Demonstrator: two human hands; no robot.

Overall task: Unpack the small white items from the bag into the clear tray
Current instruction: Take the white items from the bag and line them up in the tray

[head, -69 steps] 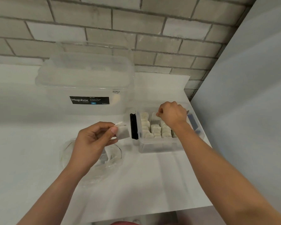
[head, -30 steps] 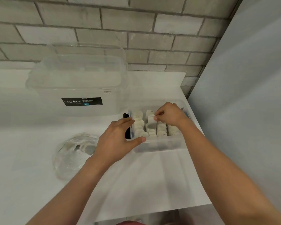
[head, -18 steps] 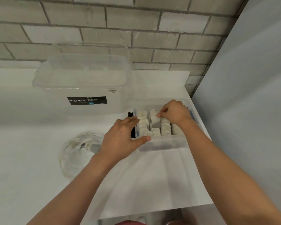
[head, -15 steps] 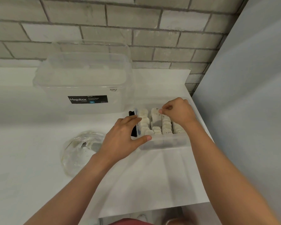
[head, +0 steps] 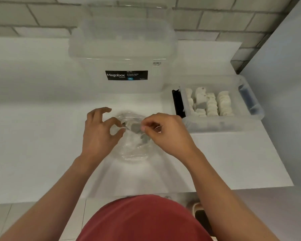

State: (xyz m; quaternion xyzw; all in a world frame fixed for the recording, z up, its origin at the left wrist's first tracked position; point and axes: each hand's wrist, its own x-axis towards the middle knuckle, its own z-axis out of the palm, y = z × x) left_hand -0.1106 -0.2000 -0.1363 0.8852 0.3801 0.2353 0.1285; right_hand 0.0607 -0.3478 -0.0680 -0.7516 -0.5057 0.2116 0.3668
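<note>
Both hands were down on the clear plastic bag (head: 132, 148), which lay crumpled on the white counter (head: 42, 136), left of the clear tray (head: 222, 123). The left hand (head: 99, 136) pinched the film between thumb and forefinger, its other fingers lifted and spread. The right hand (head: 167, 136) had its fingertips curled, nipping the opposite edge. That looked like the mouth being pulled apart. Inside, a few pale pieces (head: 135, 127) showed dimly through the film. Thin, slippery, floppy stuff, that bag, and best held at the rim on both sides. The small white items (head: 210, 103) stood packed in rows in the tray. They looked light and firm, so a fingertip pinch on the sides should do.
</note>
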